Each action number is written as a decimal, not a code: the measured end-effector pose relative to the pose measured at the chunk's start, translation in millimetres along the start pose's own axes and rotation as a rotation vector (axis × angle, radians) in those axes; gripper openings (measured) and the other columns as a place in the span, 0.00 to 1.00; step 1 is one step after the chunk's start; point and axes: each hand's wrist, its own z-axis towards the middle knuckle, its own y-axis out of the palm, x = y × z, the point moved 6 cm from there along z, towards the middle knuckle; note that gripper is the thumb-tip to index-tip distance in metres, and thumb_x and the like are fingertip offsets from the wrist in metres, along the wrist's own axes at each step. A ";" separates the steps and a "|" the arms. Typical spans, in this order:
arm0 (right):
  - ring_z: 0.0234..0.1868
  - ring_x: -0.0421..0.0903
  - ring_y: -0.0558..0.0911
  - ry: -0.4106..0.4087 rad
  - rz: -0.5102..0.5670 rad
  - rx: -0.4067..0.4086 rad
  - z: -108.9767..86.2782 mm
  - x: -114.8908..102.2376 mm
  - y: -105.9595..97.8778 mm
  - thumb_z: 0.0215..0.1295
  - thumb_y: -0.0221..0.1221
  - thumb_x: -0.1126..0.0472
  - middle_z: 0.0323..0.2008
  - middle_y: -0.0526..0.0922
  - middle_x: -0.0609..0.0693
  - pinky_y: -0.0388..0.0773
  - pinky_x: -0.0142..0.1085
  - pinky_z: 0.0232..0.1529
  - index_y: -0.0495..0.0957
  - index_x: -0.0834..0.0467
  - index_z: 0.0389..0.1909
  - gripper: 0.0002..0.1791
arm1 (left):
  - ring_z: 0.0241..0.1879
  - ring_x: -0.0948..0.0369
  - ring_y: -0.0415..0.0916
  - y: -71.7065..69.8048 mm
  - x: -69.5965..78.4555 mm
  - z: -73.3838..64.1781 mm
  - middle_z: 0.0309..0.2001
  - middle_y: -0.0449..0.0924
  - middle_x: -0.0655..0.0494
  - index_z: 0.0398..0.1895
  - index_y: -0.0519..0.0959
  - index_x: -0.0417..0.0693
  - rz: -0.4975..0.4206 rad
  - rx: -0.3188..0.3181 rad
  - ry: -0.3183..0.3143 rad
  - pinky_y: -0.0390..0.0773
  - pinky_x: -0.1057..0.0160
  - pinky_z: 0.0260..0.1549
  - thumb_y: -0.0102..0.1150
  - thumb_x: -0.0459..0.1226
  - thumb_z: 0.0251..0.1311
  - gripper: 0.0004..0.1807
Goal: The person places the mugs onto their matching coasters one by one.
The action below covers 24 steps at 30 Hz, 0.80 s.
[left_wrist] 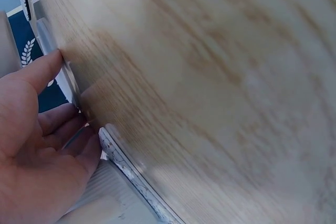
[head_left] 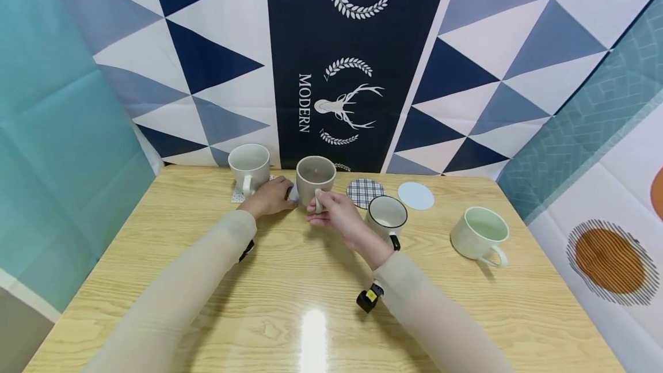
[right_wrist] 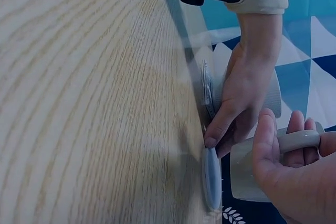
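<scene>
My right hand [head_left: 339,214] grips the handle of a beige-grey mug [head_left: 307,180], held upright near the back edge of the table. In the right wrist view the mug's base appears raised off the table. Just left of it, my left hand [head_left: 271,195] has its thumb and fingers at the edge of a pale round coaster [right_wrist: 212,179]. That coaster is mostly hidden by the hand and mug in the head view. Beside the left hand, a white mug [head_left: 251,160] stands on a speckled coaster [head_left: 237,195].
Right of the hands lie a round plaid coaster [head_left: 357,189] and a round pale-blue coaster [head_left: 416,195]. A white mug with a black rim [head_left: 383,220] stands by my right forearm. Farther right is a pale green mug [head_left: 468,242]. A patterned cloth backdrop [head_left: 223,73] rises behind the wooden table [head_left: 279,304].
</scene>
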 end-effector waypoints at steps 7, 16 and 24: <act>0.50 0.59 0.89 -0.041 -0.002 0.007 9.4 0.1 1.7 0.86 0.49 0.54 0.41 0.85 0.56 0.89 0.37 0.48 0.79 0.67 0.43 0.20 | 0.62 0.42 0.77 -0.5 1.4 0.5 0.64 0.77 0.36 0.67 0.75 0.33 0.014 0.015 0.017 0.75 0.45 0.68 0.67 0.47 0.69 0.32; 0.45 0.53 0.90 -0.037 0.006 0.036 19.6 0.0 4.0 0.86 0.50 0.53 0.41 0.86 0.56 0.89 0.39 0.50 0.80 0.68 0.47 0.21 | 0.64 0.42 0.76 -5.6 8.3 -3.9 0.64 0.77 0.35 0.67 0.75 0.31 0.016 0.008 0.016 0.75 0.45 0.69 0.66 0.45 0.69 0.31; 0.40 0.47 0.90 -0.025 0.011 0.052 27.5 2.6 2.8 0.86 0.50 0.52 0.40 0.86 0.55 0.89 0.39 0.49 0.80 0.69 0.49 0.22 | 0.64 0.41 0.76 -1.0 1.7 0.4 0.64 0.76 0.34 0.67 0.75 0.31 0.020 0.011 0.025 0.73 0.44 0.70 0.65 0.45 0.68 0.32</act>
